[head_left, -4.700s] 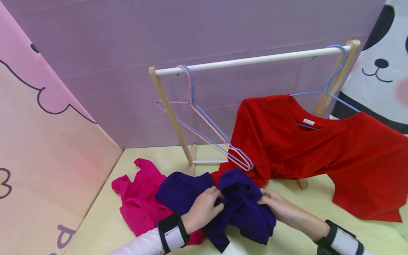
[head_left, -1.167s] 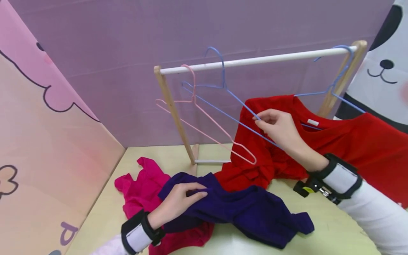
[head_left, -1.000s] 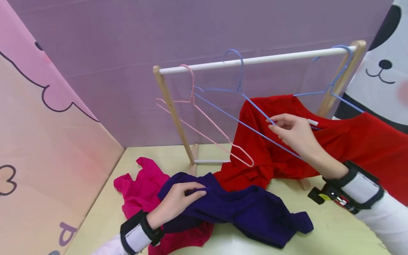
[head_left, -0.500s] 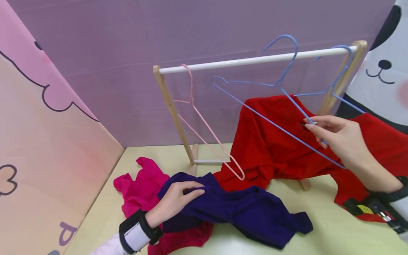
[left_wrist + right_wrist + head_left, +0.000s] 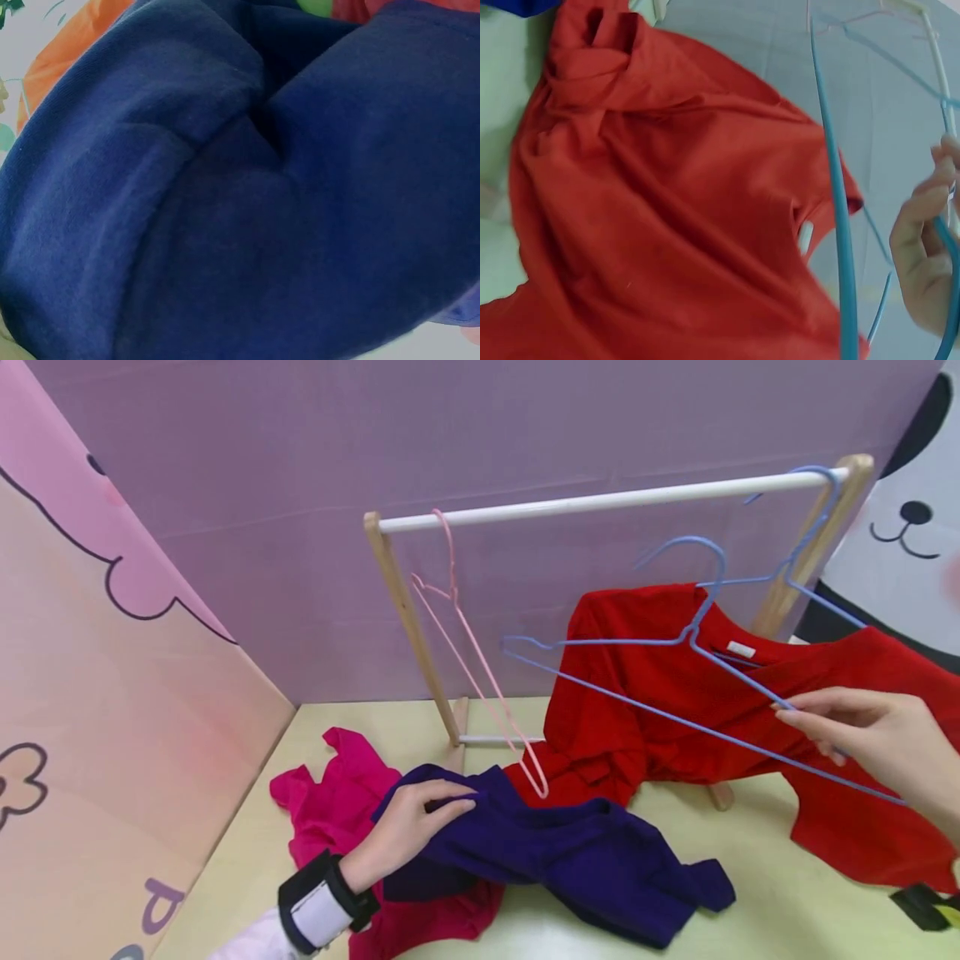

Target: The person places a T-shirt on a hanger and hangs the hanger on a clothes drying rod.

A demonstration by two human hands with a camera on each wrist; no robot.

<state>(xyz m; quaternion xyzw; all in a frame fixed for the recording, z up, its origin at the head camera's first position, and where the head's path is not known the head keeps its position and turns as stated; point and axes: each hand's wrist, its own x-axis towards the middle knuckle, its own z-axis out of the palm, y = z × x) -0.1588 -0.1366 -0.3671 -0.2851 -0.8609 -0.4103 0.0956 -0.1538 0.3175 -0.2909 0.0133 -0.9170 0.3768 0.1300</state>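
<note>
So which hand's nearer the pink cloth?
Left. The left hand, pinching purple cloth, is near the pink cloth; the right hand, holding a blue hanger, is far to its right.

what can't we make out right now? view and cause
Pink garment: head view, partly covered by the purple garment.
Held blue hanger: head view, one end hidden behind the right hand.
Red shirt: head view, cut off by the right edge.
Neck label: head view, too small to read.
Left hand: any pinch on cloth is unclear; its fingers cover it in head view, cloth nearly fills left wrist view.
</note>
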